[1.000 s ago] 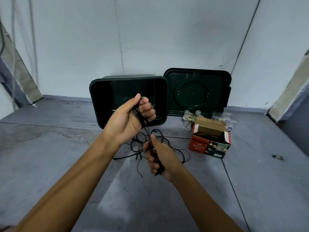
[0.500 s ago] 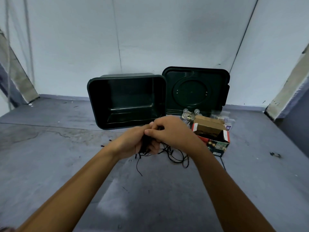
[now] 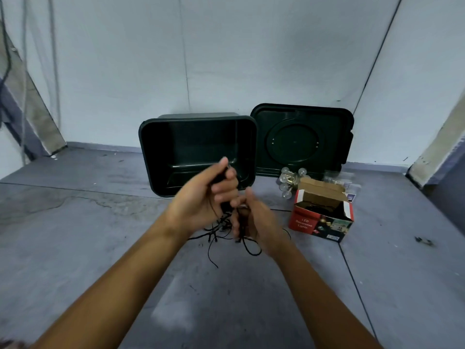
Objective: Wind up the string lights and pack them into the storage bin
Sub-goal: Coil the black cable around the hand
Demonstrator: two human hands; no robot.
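Since half a second ago hands split: left hand (image 3: 206,197) up, right hand (image 3: 254,217) lower. Grey concrete floor (image 3: 100,248), pale wall behind. Both grips closed on black string lights (image 3: 221,230); loose loops trail on floor, storage bin (image 3: 156,157) open just behind.

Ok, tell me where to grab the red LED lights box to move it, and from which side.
Take the red box by its two short side walls, coming down from above. Its brown flaps stand open, so the top gives no firm hold, and it sits upright on the floor with space around its sides.
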